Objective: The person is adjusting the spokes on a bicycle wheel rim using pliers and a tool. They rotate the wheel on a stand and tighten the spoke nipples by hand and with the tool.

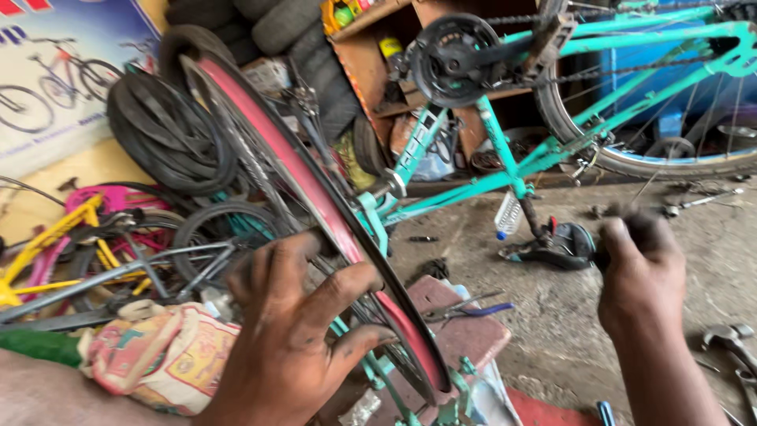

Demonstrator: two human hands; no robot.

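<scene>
Red-lined wheel rim (315, 189), tyre off, steadied by my spread left hand (296, 331); my right hand (639, 272) fisted, contents unclear.

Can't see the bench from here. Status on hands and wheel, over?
Left hand spread against bicycle wheel, fingers on its red rim strip. Right hand fisted, clear of wheel; contents unclear. Teal bicycle frame upside down behind.

I see my grease-smudged left hand (296, 331) spread wide, fingers (335, 292) splayed; my grimy right hand (640, 272) is curled into a fist, forearm angled up.
</scene>
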